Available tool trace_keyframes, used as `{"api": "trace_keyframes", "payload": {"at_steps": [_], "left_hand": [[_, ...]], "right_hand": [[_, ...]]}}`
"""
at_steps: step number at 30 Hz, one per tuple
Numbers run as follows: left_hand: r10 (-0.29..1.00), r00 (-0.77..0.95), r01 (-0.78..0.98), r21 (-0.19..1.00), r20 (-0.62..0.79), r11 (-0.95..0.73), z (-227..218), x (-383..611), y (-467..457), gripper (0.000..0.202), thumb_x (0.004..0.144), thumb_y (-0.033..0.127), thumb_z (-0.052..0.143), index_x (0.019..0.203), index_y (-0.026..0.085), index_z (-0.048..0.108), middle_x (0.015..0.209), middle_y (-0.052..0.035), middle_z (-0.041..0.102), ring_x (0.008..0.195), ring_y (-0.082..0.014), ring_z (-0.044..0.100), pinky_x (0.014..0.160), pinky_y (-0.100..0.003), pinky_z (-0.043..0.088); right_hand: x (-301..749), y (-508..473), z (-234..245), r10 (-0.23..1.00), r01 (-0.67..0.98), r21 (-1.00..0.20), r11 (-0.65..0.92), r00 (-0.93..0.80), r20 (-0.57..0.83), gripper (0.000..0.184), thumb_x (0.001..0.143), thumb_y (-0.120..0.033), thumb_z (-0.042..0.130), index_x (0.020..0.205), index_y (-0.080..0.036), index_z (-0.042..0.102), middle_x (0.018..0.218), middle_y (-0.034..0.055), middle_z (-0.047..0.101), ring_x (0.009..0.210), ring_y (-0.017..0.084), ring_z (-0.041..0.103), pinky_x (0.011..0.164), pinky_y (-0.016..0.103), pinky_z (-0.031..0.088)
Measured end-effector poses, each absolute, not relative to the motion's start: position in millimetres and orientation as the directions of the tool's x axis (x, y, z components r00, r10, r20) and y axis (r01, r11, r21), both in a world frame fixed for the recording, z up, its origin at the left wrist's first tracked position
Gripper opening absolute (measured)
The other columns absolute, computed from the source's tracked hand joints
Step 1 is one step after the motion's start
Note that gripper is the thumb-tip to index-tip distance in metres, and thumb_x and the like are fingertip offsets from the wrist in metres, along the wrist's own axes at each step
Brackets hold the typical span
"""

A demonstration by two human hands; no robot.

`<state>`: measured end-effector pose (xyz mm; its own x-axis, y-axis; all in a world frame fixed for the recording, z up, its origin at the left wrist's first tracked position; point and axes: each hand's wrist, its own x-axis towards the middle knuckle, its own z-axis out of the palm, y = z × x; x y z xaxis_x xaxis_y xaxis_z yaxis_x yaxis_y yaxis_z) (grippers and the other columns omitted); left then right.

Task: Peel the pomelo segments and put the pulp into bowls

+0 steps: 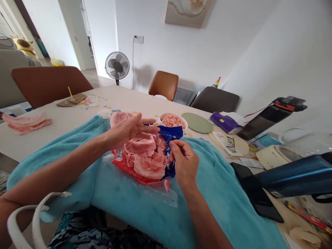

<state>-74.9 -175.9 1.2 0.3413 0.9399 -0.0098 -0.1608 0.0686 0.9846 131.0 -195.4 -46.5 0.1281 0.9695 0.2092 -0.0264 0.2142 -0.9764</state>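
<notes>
My left hand is open, its fingers stretched out flat above a heap of pink, pulpy pieces that look like pomelo peel and membrane. The heap lies on a red and blue plastic bag spread on a turquoise towel. My right hand is closed at the heap's right edge, thumb and forefinger pinched together; what they hold, if anything, I cannot make out. Behind the left hand a rounded pink piece is partly hidden. Beyond the heap stands a white bowl of small pink bits.
The turquoise towel covers the table's near edge and my lap. Rightward are a green round mat, a purple pack, glasses, a phone and two bottles. Another pink strip lies far left.
</notes>
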Motion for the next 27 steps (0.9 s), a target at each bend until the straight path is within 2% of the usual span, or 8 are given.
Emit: {"api": "trace_keyframes", "payload": {"at_steps": [3,6,11,14,18,21,24,27], "left_hand": [[0.976,0.095,0.119,0.971,0.195,-0.206,-2.2,-83.7,-174.3,0.051,0.084,0.057,0.058,0.11,0.016,0.072,0.086,-0.0091,0.076,0.102,-0.026,0.067,0.091,-0.035,0.051],[0.954,0.065,0.246,0.922,0.293,-0.3,-8.9,-87.2,-173.8,0.041,0.085,0.045,0.06,0.112,0.018,0.073,0.061,-0.0024,0.07,0.082,-0.0214,0.069,0.085,-0.033,0.053],[0.943,0.236,0.337,0.891,0.233,-0.305,-11.4,-90.6,-174.4,0.037,0.085,0.038,0.061,0.118,0.025,0.072,0.104,-0.0041,0.077,0.1,-0.0218,0.067,0.093,-0.029,0.048],[0.926,0.331,0.443,0.838,0.179,-0.32,-12.9,-93.3,-175.0,0.038,0.082,0.041,0.065,0.116,0.027,0.074,0.115,-0.0047,0.074,0.107,-0.0259,0.065,0.093,-0.03,0.047],[0.917,0.37,0.696,0.61,0.148,-0.379,-25.6,-90.8,-175.7,0.037,0.076,0.039,0.069,0.112,0.03,0.074,0.125,-0.0048,0.069,0.112,-0.0308,0.06,0.098,-0.038,0.042],[0.893,0.423,0.762,0.475,0.152,-0.441,-37.8,-85.7,-175.5,0.03,0.075,0.028,0.068,0.104,0.03,0.075,0.144,-0.002,0.056,0.125,-0.0344,0.051,0.109,-0.044,0.031],[0.89,0.431,0.768,0.458,0.148,-0.448,-44.5,-84.4,-173.2,0.032,0.074,0.026,0.068,0.105,0.029,0.074,0.147,-0.0008,0.053,0.128,-0.0346,0.049,0.112,-0.043,0.027],[0.9,0.421,0.761,0.495,0.113,-0.419,-45.3,-88.6,-168.5,0.033,0.077,0.033,0.066,0.109,0.029,0.074,0.139,-0.0017,0.06,0.123,-0.0322,0.053,0.105,-0.039,0.036]], "right_hand": [[129.5,-194.6,-47.0,0.983,-0.094,-0.982,0.166,0.098,0.156,0.016,0.078,-0.036,0.066,0.076,-0.019,0.064,0.049,-0.0075,0.049,0.038,0.007,0.042,0.037,0.021,0.039],[129.2,-193.2,-48.9,0.988,-0.12,-0.983,0.138,0.081,0.129,0.018,0.078,-0.036,0.066,0.076,-0.019,0.065,0.048,-0.0081,0.047,0.037,0.007,0.04,0.036,0.021,0.038],[129.3,-192.9,-48.9,0.989,-0.096,-0.987,0.127,0.089,0.119,0.019,0.079,-0.035,0.065,0.073,-0.018,0.064,0.046,-0.0079,0.045,0.037,0.007,0.041,0.037,0.02,0.037],[129.5,-193.5,-48.5,0.99,-0.051,-0.992,0.114,0.086,0.109,0.019,0.077,-0.035,0.068,0.073,-0.017,0.065,0.046,-0.0077,0.046,0.039,0.007,0.042,0.04,0.021,0.038],[130.5,-193.1,-50.6,0.992,-0.043,-0.995,0.089,0.089,0.085,0.019,0.074,-0.036,0.071,0.073,-0.018,0.065,0.048,-0.0076,0.048,0.04,0.007,0.041,0.04,0.021,0.037],[131.0,-192.5,-52.7,0.993,-0.058,-0.995,0.084,0.091,0.079,0.019,0.075,-0.036,0.071,0.074,-0.018,0.066,0.048,-0.0078,0.048,0.04,0.007,0.039,0.041,0.022,0.038],[130.4,-192.3,-53.1,0.994,-0.075,-0.994,0.084,0.073,0.079,0.018,0.077,-0.036,0.069,0.074,-0.018,0.067,0.046,-0.0082,0.045,0.04,0.007,0.038,0.041,0.021,0.037],[129.0,-192.5,-51.9,0.996,-0.114,-0.991,0.068,0.068,0.061,0.017,0.077,-0.034,0.068,0.074,-0.018,0.067,0.046,-0.0084,0.044,0.039,0.007,0.037,0.04,0.022,0.036]]}}
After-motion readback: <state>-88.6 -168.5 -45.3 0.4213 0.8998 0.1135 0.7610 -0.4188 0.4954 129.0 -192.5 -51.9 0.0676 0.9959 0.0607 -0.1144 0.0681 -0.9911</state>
